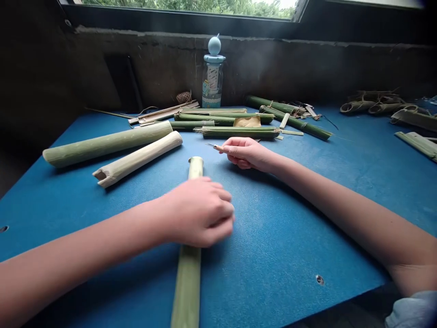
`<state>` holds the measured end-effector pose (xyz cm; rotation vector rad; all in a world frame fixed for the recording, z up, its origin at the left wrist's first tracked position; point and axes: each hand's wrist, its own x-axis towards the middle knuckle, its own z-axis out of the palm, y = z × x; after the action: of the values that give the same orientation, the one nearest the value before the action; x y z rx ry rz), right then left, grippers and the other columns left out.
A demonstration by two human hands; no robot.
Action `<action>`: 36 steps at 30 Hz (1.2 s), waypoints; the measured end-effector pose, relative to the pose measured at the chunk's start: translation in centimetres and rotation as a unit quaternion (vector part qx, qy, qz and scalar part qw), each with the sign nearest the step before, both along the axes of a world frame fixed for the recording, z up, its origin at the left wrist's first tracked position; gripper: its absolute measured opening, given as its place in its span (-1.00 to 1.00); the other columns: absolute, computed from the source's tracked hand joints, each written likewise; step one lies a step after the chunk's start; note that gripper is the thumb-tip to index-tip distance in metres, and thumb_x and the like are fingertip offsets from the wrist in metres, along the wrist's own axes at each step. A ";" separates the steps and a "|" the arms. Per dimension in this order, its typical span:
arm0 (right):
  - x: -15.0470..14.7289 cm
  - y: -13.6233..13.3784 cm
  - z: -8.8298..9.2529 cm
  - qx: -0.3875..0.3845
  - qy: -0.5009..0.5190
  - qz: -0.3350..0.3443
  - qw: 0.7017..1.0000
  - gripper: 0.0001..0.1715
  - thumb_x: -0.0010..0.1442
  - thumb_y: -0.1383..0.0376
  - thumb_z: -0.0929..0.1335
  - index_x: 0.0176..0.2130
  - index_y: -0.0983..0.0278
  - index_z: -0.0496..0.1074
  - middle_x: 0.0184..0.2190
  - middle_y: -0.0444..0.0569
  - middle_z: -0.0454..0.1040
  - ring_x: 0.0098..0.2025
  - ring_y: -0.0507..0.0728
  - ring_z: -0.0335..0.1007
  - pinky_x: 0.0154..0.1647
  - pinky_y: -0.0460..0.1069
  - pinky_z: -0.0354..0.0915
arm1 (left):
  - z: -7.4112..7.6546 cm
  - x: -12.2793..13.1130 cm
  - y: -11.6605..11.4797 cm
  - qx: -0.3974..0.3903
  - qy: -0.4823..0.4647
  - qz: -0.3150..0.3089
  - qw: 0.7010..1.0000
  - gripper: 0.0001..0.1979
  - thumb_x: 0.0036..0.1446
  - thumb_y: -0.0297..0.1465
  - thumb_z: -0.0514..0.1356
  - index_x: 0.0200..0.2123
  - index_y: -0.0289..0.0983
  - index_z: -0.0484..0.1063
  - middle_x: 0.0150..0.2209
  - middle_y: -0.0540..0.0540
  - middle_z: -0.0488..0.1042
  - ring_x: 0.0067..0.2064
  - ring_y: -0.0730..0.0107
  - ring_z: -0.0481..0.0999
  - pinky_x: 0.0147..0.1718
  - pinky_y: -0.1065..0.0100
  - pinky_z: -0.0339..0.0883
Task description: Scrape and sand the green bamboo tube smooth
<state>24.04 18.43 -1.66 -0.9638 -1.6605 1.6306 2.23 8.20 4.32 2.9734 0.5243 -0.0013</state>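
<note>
My left hand is over a pale green bamboo length that points away from me on the table. Its fingers are curled into a fist and slightly blurred; whatever is inside them is hidden. Above and below the hand, the bamboo shows, with a small lip at its far end. Farther off, my right hand pinches a small carving knife by its light wooden handle. The thin metal tip points left, clear of the bamboo.
Two thick bamboo tubes, one green and one peeled and notched, lie left on the blue table. Green bamboo pieces lie across the back, before a blue-lidded bottle. More bamboo tubes lie far right.
</note>
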 end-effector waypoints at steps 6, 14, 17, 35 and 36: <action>-0.1 -0.4 -0.3 0.028 -0.018 -0.001 0.999 -0.58 0.17 0.00 0.47 -0.23 0.30 0.43 -0.55 -0.22 0.35 -0.67 -0.12 0.05 -0.73 -0.18 -0.05 | 1.0 -2.5 -0.5 -0.007 0.168 0.453 0.875 -0.40 0.37 0.02 -0.24 -0.17 -0.31 0.37 -0.36 -0.28 0.53 -0.34 -0.12 0.55 -0.52 0.21 0.11; 0.4 0.0 0.1 0.039 0.027 -0.048 0.998 -0.53 0.18 -0.07 0.40 -0.22 0.25 0.28 -0.49 -0.24 0.27 -0.64 -0.10 0.00 -0.67 -0.15 -0.01 | 1.9 -3.2 0.1 0.011 0.227 0.453 0.862 -0.58 0.25 0.00 0.00 -0.35 -0.24 0.34 -0.37 -0.28 0.54 -0.31 -0.14 0.57 -0.54 0.23 0.08; -0.2 -0.5 0.3 0.060 -0.001 -0.041 0.997 -0.59 0.22 -0.01 0.39 -0.20 0.26 0.31 -0.52 -0.26 0.23 -0.64 -0.10 -0.08 -0.66 -0.14 -0.11 | 2.2 -3.7 -1.8 0.074 0.274 0.383 0.879 -0.62 0.33 -0.08 -0.02 -0.32 -0.25 0.35 -0.44 -0.25 0.51 -0.38 -0.08 0.56 -0.54 0.24 0.01; -0.3 -8.9 -0.3 0.385 -0.195 0.031 0.902 -0.60 0.40 0.37 0.24 0.17 0.23 0.41 0.04 0.01 0.59 0.03 0.09 0.56 0.01 -0.04 0.40 | 0.7 -3.9 -2.1 -0.124 0.204 0.412 0.879 -0.48 0.38 0.02 -0.23 -0.01 -0.26 0.23 -0.43 -0.15 0.53 -0.40 -0.09 0.56 -0.51 0.25 0.07; -0.4 -8.9 -0.3 0.388 -0.202 0.034 0.899 -0.60 0.40 0.37 0.23 0.17 0.23 0.40 0.03 0.01 0.60 0.01 0.09 0.56 -0.02 -0.04 0.41 | 0.5 -4.0 -1.9 -0.124 0.205 0.405 0.882 -0.49 0.37 0.02 -0.20 0.00 -0.26 0.23 -0.44 -0.15 0.53 -0.40 -0.08 0.56 -0.51 0.25 0.08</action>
<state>23.60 9.52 -1.94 -0.8409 -2.3647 0.6669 -1.82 6.33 4.87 2.2807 1.6285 -0.5740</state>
